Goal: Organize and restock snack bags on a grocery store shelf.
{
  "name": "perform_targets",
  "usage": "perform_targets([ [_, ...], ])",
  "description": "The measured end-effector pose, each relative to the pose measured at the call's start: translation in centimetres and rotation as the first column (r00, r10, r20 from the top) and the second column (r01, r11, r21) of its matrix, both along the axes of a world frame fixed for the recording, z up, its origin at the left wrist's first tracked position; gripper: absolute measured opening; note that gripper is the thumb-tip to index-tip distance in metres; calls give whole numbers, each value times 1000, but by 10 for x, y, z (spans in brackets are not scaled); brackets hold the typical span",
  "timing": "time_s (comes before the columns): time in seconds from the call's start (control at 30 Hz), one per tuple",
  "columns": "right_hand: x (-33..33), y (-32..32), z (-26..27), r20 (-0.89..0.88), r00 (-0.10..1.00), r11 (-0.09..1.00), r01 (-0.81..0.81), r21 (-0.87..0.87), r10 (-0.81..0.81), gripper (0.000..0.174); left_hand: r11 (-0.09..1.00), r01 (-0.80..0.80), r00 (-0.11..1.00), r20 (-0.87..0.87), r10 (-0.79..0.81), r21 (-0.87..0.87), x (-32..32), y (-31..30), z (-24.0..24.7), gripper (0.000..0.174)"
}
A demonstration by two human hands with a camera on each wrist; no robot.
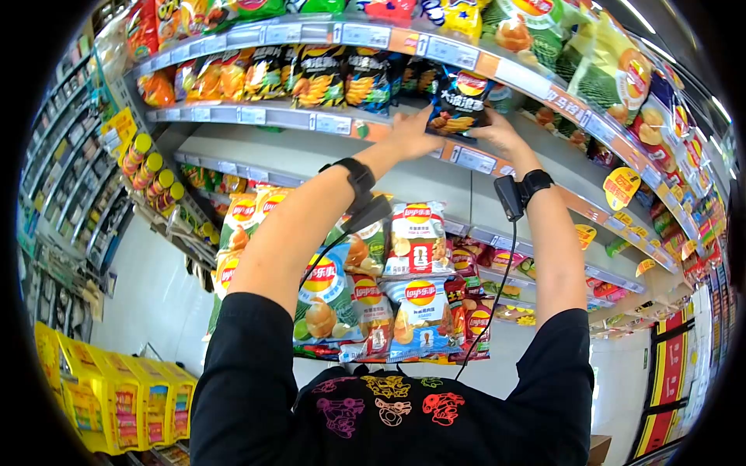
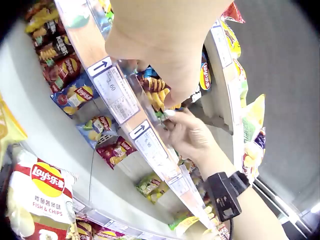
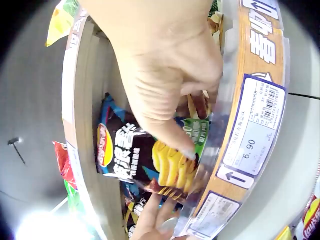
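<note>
Both hands are at a black Lay's chip bag [image 1: 460, 99] that stands upright at the front edge of a shelf. My left hand [image 1: 413, 137] holds its lower left side. On the lower right, my right hand [image 1: 501, 133] pinches it, with the thumb [image 3: 177, 137] across the front and the other fingers partly hidden. In the right wrist view, the bag [image 3: 145, 150] shows wavy yellow chips and white lettering, its bottom behind the shelf's clear front lip. The left hand [image 3: 155, 220] appears there at the bag's other side. The left wrist view shows only part of the bag [image 2: 156, 92].
More black chip bags [image 1: 320, 76] line the same shelf on the left. The price-tag rail [image 1: 474, 159] runs just below the hands. Larger Lay's bags [image 1: 420, 241] are stacked lower, in front of the torso. Another shelf with bags [image 1: 536, 27] overhangs above. A yellow display rack [image 1: 116, 396] stands lower left.
</note>
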State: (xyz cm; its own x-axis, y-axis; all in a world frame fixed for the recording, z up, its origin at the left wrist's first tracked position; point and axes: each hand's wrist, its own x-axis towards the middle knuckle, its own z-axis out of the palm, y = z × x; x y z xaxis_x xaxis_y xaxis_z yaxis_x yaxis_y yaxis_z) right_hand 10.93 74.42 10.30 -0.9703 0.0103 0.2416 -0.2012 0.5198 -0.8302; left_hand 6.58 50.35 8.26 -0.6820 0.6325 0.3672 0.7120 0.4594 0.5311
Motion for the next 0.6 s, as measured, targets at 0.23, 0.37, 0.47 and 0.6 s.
perform_targets([
  [0.23,2,-42,15,-220,970,990,78,-115,-102,67,960,-48,983,185,-4,276,-12,7,-8,99],
  [0.37,-5,-52,3,-329,932,979,94,-182,-151,62,924,14,949,287,-133,383,-21,2,-3,93],
  [0.47,6,-65,14,-434,884,959,252,127,-175,58,706,106,890,250,-382,700,-27,8,0,86],
  [0.6,12,-79,17,-492,854,908,328,260,-168,54,582,-85,816,392,-425,809,-3,-6,47,79],
])
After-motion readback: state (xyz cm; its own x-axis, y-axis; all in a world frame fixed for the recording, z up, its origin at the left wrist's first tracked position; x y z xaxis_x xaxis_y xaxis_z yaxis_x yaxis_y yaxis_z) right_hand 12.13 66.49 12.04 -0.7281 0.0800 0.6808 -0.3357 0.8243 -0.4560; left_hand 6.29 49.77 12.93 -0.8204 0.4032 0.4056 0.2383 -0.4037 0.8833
